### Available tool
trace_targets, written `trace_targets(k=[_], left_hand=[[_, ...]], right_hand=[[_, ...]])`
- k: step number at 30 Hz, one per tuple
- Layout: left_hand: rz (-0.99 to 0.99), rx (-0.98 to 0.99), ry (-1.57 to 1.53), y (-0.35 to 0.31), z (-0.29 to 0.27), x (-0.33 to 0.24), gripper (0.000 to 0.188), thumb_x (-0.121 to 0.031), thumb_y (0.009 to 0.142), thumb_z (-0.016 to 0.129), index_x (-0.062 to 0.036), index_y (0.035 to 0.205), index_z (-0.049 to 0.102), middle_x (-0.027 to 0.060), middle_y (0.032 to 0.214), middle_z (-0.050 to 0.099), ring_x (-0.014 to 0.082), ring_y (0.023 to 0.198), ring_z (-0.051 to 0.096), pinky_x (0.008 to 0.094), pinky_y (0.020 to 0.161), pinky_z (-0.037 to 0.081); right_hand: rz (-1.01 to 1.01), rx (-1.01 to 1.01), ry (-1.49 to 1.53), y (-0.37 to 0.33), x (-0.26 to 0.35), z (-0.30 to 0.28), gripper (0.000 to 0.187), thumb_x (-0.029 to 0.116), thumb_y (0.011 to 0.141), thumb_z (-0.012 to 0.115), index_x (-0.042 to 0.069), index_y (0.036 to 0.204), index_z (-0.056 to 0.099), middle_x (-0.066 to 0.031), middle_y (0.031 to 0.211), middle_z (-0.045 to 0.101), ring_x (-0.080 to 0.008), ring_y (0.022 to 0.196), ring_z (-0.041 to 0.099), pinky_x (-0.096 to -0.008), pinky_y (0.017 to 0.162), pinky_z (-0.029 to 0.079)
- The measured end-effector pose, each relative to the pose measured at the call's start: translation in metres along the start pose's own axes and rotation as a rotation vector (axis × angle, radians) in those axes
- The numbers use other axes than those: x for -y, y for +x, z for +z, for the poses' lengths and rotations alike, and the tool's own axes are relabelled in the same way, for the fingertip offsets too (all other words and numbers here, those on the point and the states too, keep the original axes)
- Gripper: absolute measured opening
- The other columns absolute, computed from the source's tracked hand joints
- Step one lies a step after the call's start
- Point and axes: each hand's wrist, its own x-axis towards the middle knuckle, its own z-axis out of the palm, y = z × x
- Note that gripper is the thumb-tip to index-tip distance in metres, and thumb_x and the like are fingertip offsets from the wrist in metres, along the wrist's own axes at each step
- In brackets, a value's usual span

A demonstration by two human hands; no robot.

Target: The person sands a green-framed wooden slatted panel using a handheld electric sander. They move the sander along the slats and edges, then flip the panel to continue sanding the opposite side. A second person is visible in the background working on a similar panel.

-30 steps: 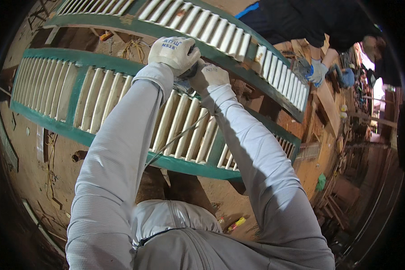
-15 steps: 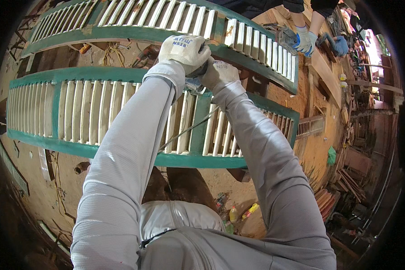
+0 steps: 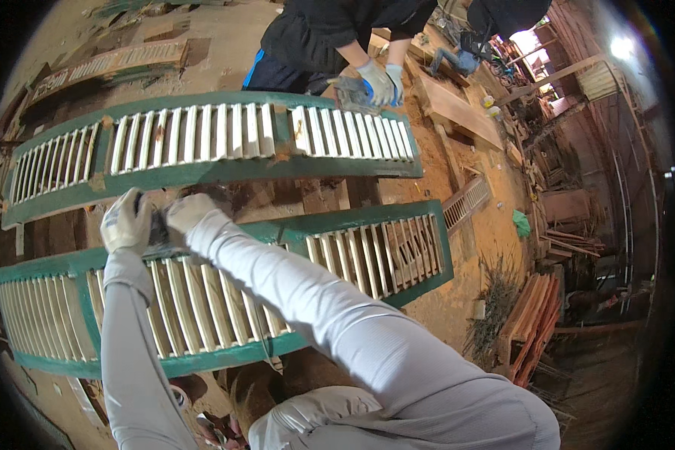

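Two long louvred shutters lie side by side, with green frames and cream slats. Across the upper rail of the near shutter [image 3: 277, 232] my gloved hands hold a dark grey-blue power tool [image 3: 160, 236], mostly hidden by the gloves. My left hand [image 3: 127, 221], in a white glove, is closed at its left side. Closed on its right side is my right hand [image 3: 191, 212], gloved too. A thin cord [image 3: 266, 334] hangs over the slats below my right forearm. Beyond lies the far shutter [image 3: 202, 171].
At the far shutter a person in dark clothes, with gloved hands [image 3: 379, 82], holds a greyish tool [image 3: 350, 94] on its frame. Wooden planks [image 3: 457, 112] lie at the right. Stacked reddish boards [image 3: 529, 322] stand farther right. Another louvred panel [image 3: 112, 67] lies behind.
My hands and the power tool have moved left along the near shutter's upper rail. My view has shifted too, bringing more of the other person into sight.
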Motion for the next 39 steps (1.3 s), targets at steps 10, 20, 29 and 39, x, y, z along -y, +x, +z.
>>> trace_targets(k=[10,20,29,39], left_hand=[[-0.105,-0.104,0.035,0.036,-0.015,0.204,0.049,-0.04,0.101,0.057,-0.0053,0.134,0.064,0.0182,0.133,0.066,0.0351,0.125,0.061,0.0432,0.108,0.046],[-0.044,-0.1,0.041,0.027,-0.006,0.166,0.045,-0.036,0.102,0.055,-0.0027,0.13,0.065,0.0205,0.13,0.067,0.0374,0.122,0.062,0.0447,0.106,0.047],[0.208,-0.275,0.023,0.008,0.065,0.014,0.032,-0.034,0.098,0.054,-0.0047,0.105,0.066,0.0184,0.111,0.07,0.0399,0.106,0.065,0.0487,0.092,0.05],[0.333,-0.007,-0.014,-0.012,0.104,-0.186,0.037,-0.036,0.097,0.054,-0.0051,0.113,0.068,0.0186,0.112,0.07,0.0386,0.108,0.064,0.0484,0.095,0.048]], right_hand=[[-0.03,0.041,0.143,0.144,0.127,0.036,0.029,0.019,0.098,0.051,0.011,0.104,0.078,-0.0089,0.105,0.078,-0.026,0.097,0.076,-0.0469,0.077,0.058],[-0.036,0.05,0.13,0.104,0.104,0.023,0.022,0.02,0.095,0.058,0.016,0.102,0.079,-0.0035,0.099,0.079,-0.0235,0.094,0.076,-0.0436,0.073,0.058],[0.045,-0.042,0.18,-0.029,-0.02,-0.003,0.02,0.022,0.091,0.061,0.012,0.105,0.072,-0.009,0.097,0.078,-0.0276,0.09,0.076,-0.0449,0.074,0.059],[0.35,-0.033,0.28,-0.176,-0.139,-0.049,0.023,0.026,0.093,0.059,0.011,0.109,0.065,-0.0124,0.096,0.077,-0.0306,0.092,0.075,-0.0448,0.079,0.058]])
